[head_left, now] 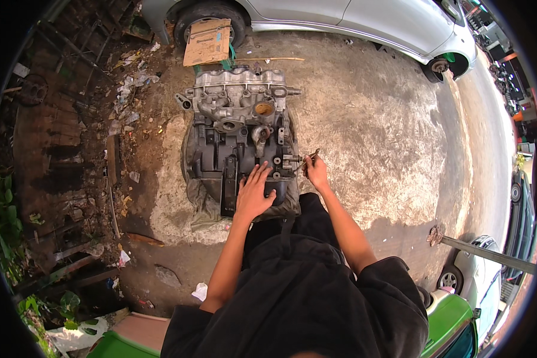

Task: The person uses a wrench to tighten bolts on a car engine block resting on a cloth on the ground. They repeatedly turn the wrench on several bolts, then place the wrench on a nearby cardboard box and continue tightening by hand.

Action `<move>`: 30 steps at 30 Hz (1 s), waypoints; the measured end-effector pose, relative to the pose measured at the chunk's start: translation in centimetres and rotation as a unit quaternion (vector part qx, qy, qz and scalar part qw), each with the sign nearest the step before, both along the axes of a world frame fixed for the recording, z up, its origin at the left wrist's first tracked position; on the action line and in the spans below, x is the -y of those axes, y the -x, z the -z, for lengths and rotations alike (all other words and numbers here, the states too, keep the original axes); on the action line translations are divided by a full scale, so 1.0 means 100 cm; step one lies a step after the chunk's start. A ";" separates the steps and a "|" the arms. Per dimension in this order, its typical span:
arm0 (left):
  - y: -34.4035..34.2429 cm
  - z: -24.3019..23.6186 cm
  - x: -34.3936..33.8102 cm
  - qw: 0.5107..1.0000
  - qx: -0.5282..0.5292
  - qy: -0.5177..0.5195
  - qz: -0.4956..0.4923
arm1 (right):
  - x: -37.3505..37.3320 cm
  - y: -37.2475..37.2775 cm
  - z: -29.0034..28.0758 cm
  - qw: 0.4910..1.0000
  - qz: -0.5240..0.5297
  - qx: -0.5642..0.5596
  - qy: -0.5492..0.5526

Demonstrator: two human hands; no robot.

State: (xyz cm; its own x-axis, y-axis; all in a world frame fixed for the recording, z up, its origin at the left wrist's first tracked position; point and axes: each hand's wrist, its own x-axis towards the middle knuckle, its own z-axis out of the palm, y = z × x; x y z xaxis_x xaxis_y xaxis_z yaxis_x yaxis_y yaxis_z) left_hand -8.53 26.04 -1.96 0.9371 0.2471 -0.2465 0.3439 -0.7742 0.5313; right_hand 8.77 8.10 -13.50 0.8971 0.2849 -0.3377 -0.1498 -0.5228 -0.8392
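A car engine block point(207, 149) with a grey metal head point(238, 77) along its far side sits on the ground in front of me. My left hand point(255, 194) lies on the near part of the dark block, its fingers spread and holding nothing. By the block's right side, my right hand point(316, 171) is closed round a slim, dark metal tool point(315, 154) whose exact kind is too small to tell. Next to that hand, a short metal fitting point(291, 161) sticks out of the block. A black bracket point(228, 185) stands left of my left hand.
Dark cloth point(206, 218) lies under the engine. Beyond it, a flattened cardboard piece point(207, 43) leans at the wheel of a silver car point(316, 18). Litter point(128, 89) and a wood plank point(113, 160) lie to the left. A metal pole point(489, 253) stands at right.
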 end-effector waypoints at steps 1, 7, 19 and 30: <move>0.000 0.000 0.000 1.000 0.002 0.001 0.000 | -0.004 -0.004 0.000 1.000 -0.017 0.006 0.002; 0.000 0.000 0.001 1.000 0.005 0.006 -0.010 | -0.025 -0.023 -0.007 0.995 -0.088 -0.040 0.024; 0.000 0.001 0.000 1.000 0.009 0.005 -0.010 | -0.045 -0.043 -0.005 0.983 -0.155 -0.059 0.075; -0.001 -0.001 0.000 1.000 -0.002 0.005 -0.009 | -0.042 -0.013 -0.032 0.993 -0.105 0.024 0.048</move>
